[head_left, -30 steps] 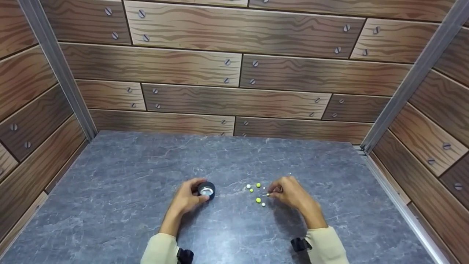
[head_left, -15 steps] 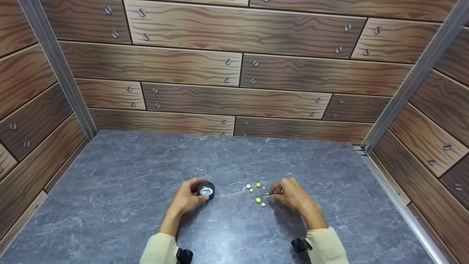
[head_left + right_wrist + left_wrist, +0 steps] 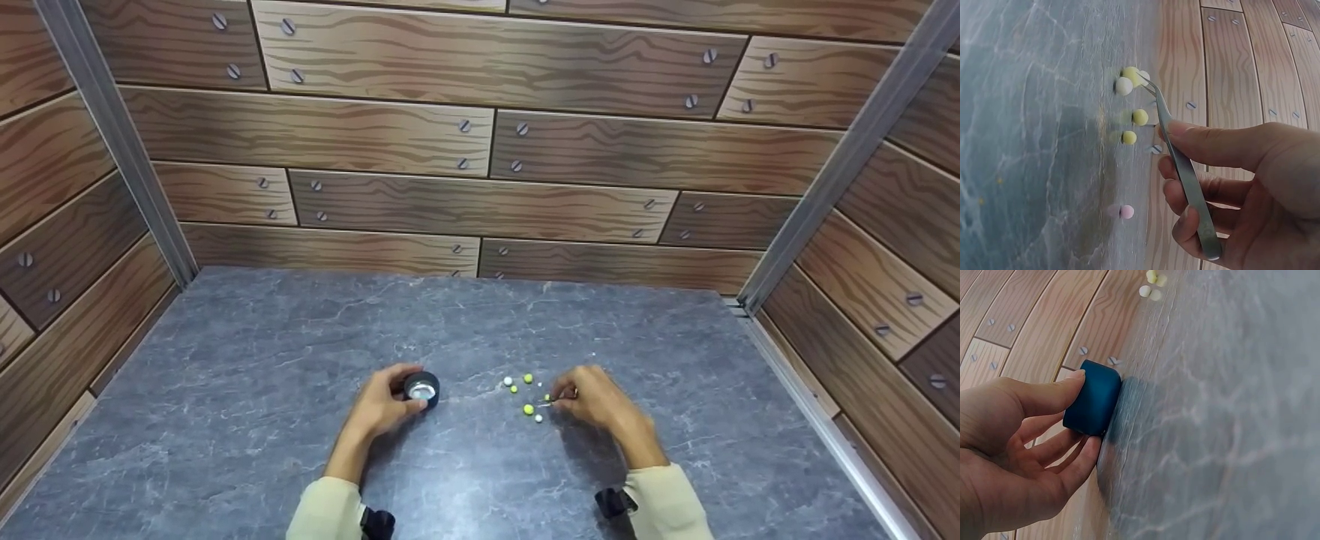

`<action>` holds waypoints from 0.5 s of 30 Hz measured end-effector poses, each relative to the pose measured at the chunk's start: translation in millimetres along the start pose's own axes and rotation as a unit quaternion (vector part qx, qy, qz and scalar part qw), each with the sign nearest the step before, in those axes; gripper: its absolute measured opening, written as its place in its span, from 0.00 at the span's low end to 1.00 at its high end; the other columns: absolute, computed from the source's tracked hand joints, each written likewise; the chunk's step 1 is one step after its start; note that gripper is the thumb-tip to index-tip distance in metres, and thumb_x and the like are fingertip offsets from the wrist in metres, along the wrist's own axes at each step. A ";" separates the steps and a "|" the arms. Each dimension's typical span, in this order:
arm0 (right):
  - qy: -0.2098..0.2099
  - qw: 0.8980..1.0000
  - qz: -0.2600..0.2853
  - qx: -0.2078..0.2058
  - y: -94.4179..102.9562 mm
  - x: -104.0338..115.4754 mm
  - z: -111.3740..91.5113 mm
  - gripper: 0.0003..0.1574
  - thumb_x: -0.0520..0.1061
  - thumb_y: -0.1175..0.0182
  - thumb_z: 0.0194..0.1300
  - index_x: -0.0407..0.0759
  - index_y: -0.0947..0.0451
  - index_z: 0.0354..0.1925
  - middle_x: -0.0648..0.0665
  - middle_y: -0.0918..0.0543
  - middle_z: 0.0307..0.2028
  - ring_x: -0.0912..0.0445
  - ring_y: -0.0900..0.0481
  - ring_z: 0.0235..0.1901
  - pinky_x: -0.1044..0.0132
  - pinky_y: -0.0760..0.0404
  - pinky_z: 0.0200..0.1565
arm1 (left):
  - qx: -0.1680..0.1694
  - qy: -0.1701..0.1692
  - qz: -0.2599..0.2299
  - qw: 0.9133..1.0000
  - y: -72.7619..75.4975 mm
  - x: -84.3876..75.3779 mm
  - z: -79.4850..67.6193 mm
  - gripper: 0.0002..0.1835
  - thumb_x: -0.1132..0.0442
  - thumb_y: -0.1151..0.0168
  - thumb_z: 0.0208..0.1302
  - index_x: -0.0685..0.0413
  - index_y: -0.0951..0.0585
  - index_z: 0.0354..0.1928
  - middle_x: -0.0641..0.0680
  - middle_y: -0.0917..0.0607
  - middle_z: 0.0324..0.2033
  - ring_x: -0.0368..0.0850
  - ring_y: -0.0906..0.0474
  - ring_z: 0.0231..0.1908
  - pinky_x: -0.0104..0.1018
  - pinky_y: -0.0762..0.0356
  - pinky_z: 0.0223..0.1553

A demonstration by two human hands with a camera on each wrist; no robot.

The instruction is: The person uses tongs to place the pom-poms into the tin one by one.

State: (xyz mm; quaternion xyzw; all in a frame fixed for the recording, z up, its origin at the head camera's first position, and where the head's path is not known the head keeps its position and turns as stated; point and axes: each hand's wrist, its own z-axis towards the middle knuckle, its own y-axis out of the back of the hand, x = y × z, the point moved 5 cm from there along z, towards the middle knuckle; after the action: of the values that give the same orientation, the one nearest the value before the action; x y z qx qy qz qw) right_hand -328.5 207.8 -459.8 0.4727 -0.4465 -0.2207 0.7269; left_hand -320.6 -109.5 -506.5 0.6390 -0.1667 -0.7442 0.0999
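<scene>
My left hand [image 3: 384, 403] holds a small round dark container [image 3: 434, 389] by its sides, thumb on the near side. In the left wrist view the container [image 3: 1095, 399] looks dark blue, its base right at the tabletop. My right hand [image 3: 596, 397] grips metal tweezers [image 3: 1189, 183] with fine bent tips. Those tips overlap a yellow ball [image 3: 1130, 74] in the right wrist view, beside a white ball [image 3: 1123, 86] and another partly hidden white one. Two more yellow balls, one of them the lower small ball [image 3: 1129, 137], and a pinkish ball [image 3: 1126, 211] lie along the table.
The grey marbled tabletop [image 3: 337, 322] is bounded by a plank-patterned back wall [image 3: 420, 142] and side walls. A metal rail [image 3: 825, 442] runs along the right edge. A tiny pale speck [image 3: 594, 354] lies beyond my right hand.
The tweezers' tips have shifted slightly nearer to me, and a small yellow ball now shows beside my right fingers. My left hand and the container have stayed in place.
</scene>
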 end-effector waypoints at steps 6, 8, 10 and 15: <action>-0.001 1.000 -0.001 -0.002 -0.4 -0.8 -0.4 0.05 0.32 0.28 0.55 0.37 0.10 0.32 0.45 0.12 0.25 0.64 0.25 0.25 0.71 0.24 0.29 | 0.007 -0.004 -0.017 1.000 -0.7 0.3 1.5 0.29 0.79 0.28 0.54 0.72 0.22 0.61 0.72 0.16 0.55 0.65 0.19 0.58 0.55 0.18 0.60; -0.002 1.000 0.000 -0.002 -0.5 -1.1 -0.4 0.05 0.32 0.28 0.55 0.37 0.10 0.32 0.45 0.12 0.25 0.65 0.26 0.25 0.71 0.25 0.28 | 0.009 -0.003 -0.021 1.000 -0.9 0.9 1.7 0.29 0.79 0.29 0.54 0.73 0.22 0.61 0.72 0.16 0.55 0.65 0.19 0.58 0.55 0.18 0.60; -0.001 1.000 0.001 -0.003 -0.4 -1.2 -0.3 0.04 0.32 0.28 0.55 0.37 0.10 0.32 0.45 0.13 0.24 0.65 0.27 0.24 0.72 0.25 0.28 | 0.010 -0.004 -0.022 1.000 -1.0 1.1 1.6 0.29 0.79 0.29 0.54 0.73 0.22 0.61 0.72 0.16 0.55 0.65 0.19 0.58 0.55 0.18 0.60; 0.002 1.000 0.006 -0.001 0.0 -0.7 -0.4 0.05 0.31 0.28 0.55 0.37 0.10 0.32 0.45 0.12 0.24 0.65 0.27 0.24 0.72 0.26 0.27 | 0.009 -0.004 -0.024 1.000 -1.3 1.8 0.4 0.29 0.79 0.29 0.54 0.73 0.22 0.61 0.72 0.16 0.55 0.65 0.19 0.58 0.55 0.18 0.61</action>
State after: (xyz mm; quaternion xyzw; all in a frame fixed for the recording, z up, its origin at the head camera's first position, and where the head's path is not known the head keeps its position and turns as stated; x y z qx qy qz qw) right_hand -328.5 208.5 -460.2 0.4692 -0.4481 -0.2159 0.7297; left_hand -321.3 -108.9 -508.6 0.6404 -0.1587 -0.7476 0.0759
